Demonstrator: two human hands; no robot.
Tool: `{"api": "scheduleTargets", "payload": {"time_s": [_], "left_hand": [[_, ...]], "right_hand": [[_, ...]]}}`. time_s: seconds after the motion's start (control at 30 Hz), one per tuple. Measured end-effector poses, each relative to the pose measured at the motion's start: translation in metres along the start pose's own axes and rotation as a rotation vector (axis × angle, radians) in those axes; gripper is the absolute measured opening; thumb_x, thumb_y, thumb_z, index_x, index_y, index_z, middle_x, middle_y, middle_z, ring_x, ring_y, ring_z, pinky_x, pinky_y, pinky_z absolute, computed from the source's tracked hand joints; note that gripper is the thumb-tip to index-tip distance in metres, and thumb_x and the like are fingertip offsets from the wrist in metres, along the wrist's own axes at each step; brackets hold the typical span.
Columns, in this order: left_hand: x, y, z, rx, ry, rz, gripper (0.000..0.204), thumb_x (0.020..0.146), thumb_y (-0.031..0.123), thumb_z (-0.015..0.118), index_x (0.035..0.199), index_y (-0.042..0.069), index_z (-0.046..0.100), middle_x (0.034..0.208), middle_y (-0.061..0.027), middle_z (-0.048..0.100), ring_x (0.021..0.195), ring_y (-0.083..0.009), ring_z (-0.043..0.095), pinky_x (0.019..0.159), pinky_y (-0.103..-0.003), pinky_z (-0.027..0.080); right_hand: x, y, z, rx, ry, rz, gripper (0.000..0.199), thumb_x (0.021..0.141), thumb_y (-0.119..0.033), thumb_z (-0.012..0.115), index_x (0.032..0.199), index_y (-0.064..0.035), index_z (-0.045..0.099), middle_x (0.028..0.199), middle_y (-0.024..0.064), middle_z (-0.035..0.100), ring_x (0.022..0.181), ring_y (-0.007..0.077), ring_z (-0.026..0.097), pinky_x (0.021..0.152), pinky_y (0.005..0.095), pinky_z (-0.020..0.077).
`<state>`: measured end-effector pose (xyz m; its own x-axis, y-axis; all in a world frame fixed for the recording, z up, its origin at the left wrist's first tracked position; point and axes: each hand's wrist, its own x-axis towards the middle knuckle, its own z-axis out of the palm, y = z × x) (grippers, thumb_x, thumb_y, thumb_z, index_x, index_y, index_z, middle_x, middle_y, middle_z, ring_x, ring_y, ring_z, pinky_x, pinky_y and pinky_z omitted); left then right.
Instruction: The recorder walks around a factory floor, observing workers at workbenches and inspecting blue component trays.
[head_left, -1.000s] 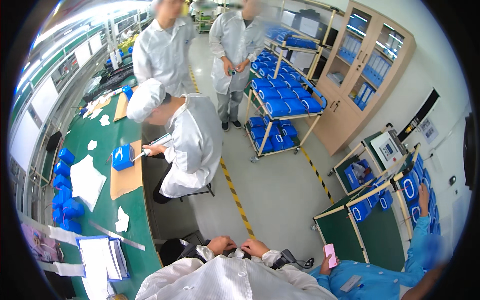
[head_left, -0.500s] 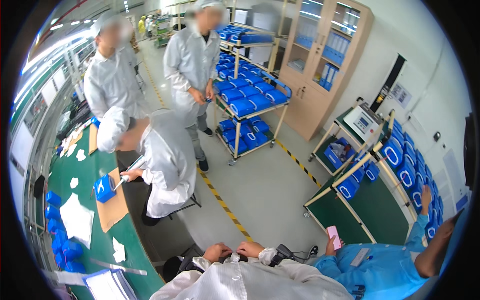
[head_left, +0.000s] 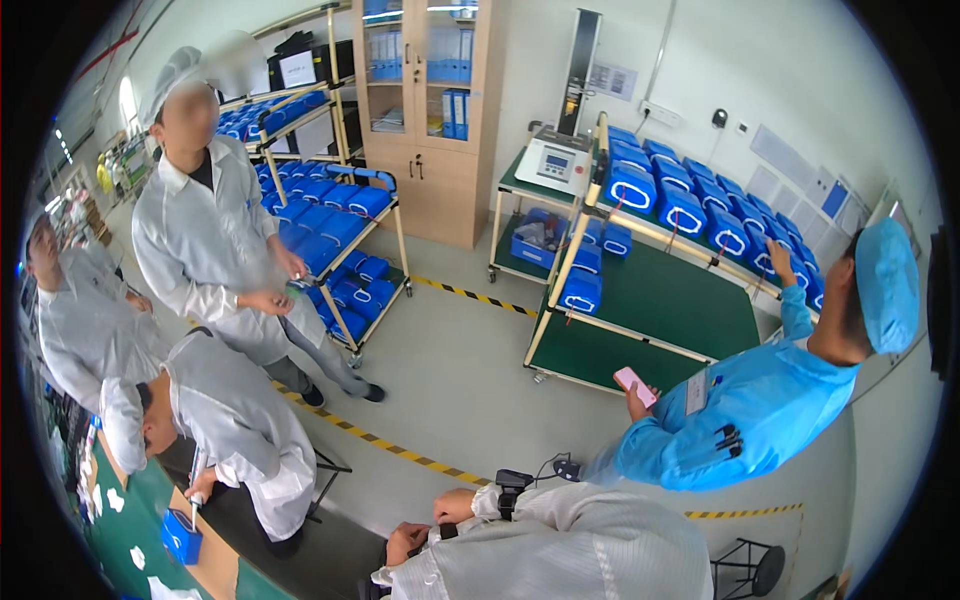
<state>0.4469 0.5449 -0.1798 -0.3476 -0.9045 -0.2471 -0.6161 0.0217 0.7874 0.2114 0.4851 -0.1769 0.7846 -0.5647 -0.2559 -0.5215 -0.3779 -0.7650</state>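
Note:
Both hands are close together in front of my white coat, at the lower middle of the view. My left hand (head_left: 405,543) is curled inward, with its fingertips partly hidden. Just beside it, my right hand (head_left: 455,506) is also closed, its fingers bent toward my body. A dark piece (head_left: 447,530) shows between the hands, too small to name. A black strapped device (head_left: 514,482) sits on my right wrist, and a cable runs from it to a small black box (head_left: 567,470).
At right, a person in blue (head_left: 760,400) holds a pink phone (head_left: 635,386) and reaches toward blue packs on a rack (head_left: 640,345). A white-coated person (head_left: 240,430) bends over a blue pack (head_left: 181,537) on the green bench (head_left: 115,520). Others stand behind, near a loaded cart (head_left: 400,235).
My view has swung right, so the rack and the person in blue sit further left in view. My hands remain together at my front. The bench has slid toward the lower left.

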Motion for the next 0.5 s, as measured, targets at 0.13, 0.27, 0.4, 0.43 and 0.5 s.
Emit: {"api": "scheduleTargets", "payload": {"time_s": [0.13,0.27,0.4,0.43,0.5], "left_hand": [[-0.002,-0.009,0.002,-0.046,0.003,-0.040,0.021,0.085,0.032,0.074,0.099,0.017,0.076,0.086,-0.0146,0.068,0.078,-0.0312,0.068,0.072,-0.039,0.054],[-0.001,-0.008,0.004,-0.100,0.023,-0.040,0.019,0.084,0.030,0.074,0.098,0.017,0.077,0.085,-0.0140,0.069,0.077,-0.0300,0.068,0.070,-0.038,0.054],[-0.002,-0.006,-0.001,-0.072,0.029,-0.014,0.018,0.084,0.028,0.074,0.098,0.017,0.077,0.085,-0.0138,0.069,0.076,-0.0300,0.067,0.070,-0.039,0.054],[-0.003,-0.011,-0.003,-0.024,0.009,0.021,0.018,0.085,0.029,0.073,0.098,0.017,0.077,0.086,-0.0135,0.069,0.077,-0.0306,0.067,0.070,-0.039,0.053],[-0.008,-0.011,-0.006,0.008,0.032,0.024,0.019,0.086,0.030,0.072,0.099,0.017,0.076,0.087,-0.0131,0.068,0.078,-0.0312,0.066,0.071,-0.039,0.053]], "right_hand": [[0.001,-0.003,0.004,0.000,-0.005,0.028,0.020,0.085,-0.026,0.062,0.087,-0.0074,0.070,0.086,0.0147,0.068,0.081,0.0365,0.064,0.069,0.0471,0.0494],[0.003,0.005,0.008,-0.004,0.021,0.003,0.020,0.082,-0.026,0.064,0.087,-0.0072,0.071,0.082,0.0163,0.068,0.078,0.0377,0.065,0.068,0.0485,0.0492],[0.007,0.006,0.011,0.002,0.017,0.014,0.021,0.081,-0.026,0.064,0.086,-0.0068,0.071,0.081,0.0178,0.068,0.078,0.0385,0.065,0.067,0.0493,0.0491],[0.010,0.004,0.011,-0.006,-0.006,-0.001,0.021,0.081,-0.026,0.064,0.086,-0.0068,0.071,0.081,0.0178,0.068,0.078,0.0385,0.065,0.067,0.0493,0.0491],[0.014,-0.003,0.009,0.001,-0.015,-0.026,0.022,0.083,-0.027,0.061,0.086,-0.0073,0.071,0.084,0.0170,0.069,0.081,0.0380,0.065,0.069,0.0485,0.0496]]}}
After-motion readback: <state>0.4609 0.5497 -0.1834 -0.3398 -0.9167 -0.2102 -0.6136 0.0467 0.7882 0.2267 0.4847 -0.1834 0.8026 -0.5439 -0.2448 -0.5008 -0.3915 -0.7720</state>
